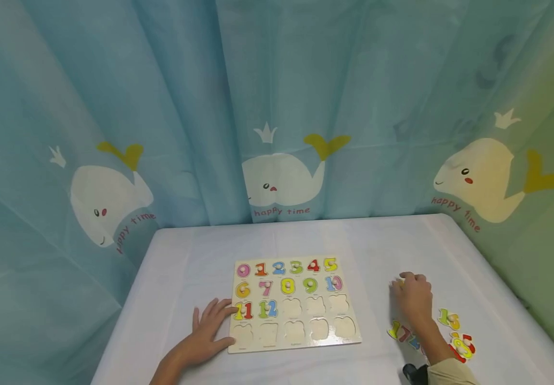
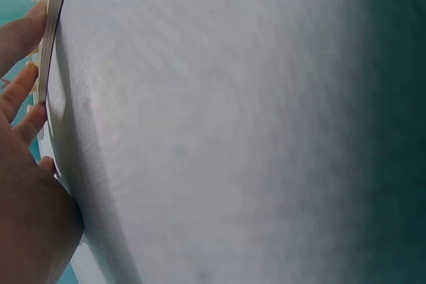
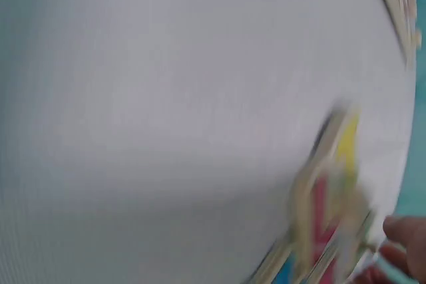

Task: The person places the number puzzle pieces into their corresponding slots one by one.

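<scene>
A wooden number puzzle board (image 1: 298, 342) lies on the white table, its upper slots filled with colored number pieces from 0 to 12 and its lower slots bare. My left hand (image 1: 206, 332) rests at the board's left edge, fingers spread and fingertips touching it; the left wrist view shows these fingers (image 2: 25, 88) against the board's side. Toward the right of the table, my right hand (image 1: 414, 299) has curled fingers around a small yellow number puzzle piece (image 1: 400, 282), mostly hidden. Blurred pieces (image 3: 323, 204) lie beside my right fingertips (image 3: 403, 231) in the right wrist view.
Near my right forearm lie loose number pieces: a green-and-yellow 16 (image 1: 449, 319), a yellow-and-red 17 (image 1: 399, 331) and an overlapping red-and-yellow group (image 1: 462, 346). Behind the table (image 1: 200, 256) hangs a blue curtain (image 1: 185, 107) printed with whales.
</scene>
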The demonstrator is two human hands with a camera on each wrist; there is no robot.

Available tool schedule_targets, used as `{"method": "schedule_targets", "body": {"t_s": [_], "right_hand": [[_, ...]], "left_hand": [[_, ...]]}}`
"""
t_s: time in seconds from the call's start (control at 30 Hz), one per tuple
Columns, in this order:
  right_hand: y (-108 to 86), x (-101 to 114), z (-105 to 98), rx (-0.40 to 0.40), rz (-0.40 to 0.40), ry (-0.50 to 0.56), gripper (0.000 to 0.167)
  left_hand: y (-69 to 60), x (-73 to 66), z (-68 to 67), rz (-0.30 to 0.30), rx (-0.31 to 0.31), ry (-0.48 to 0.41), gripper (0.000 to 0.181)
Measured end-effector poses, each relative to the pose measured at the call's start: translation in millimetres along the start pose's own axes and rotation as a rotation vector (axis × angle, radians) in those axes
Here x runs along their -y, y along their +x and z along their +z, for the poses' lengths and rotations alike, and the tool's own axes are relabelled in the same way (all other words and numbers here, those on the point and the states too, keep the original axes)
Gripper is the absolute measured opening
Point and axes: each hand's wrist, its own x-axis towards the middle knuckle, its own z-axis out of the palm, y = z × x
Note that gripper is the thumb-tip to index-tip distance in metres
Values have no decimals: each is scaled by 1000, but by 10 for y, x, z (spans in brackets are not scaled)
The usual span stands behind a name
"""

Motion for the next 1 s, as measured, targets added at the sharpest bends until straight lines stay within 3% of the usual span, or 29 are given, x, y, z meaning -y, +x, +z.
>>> {"method": "schedule_targets", "body": {"t_s": [0.13,0.27,0.4,0.5,0.57,0.7,0.8,0.87,1.0], "right_hand": [[54,-186,-34,115,35,65,22],[23,-231,20,61,44,75,18],[-32,-136,119,-10,7,101,17],[-58,90,194,-6,-89,170,18],[-93,311,269,38,-166,235,19],[-245,806,450,251,-297,371,22],[-369,1110,590,419,-366,404,22],[-429,1256,679,474,-396,403,22],[-501,1426,830,500,-426,407,19]], "left_hand": [[-2,-4,-14,0,0,-12,56],[5,-17,-14,1,10,-19,56],[0,-23,-20,2,2,-17,56],[-1,-25,-17,3,-5,-22,56],[-5,-26,-17,3,-8,-27,55],[-6,-28,-17,11,-14,-34,56],[-3,-26,-21,19,-15,-42,56],[1,-22,-23,18,-12,-45,56],[2,-15,-23,3,-1,-35,56]]}}
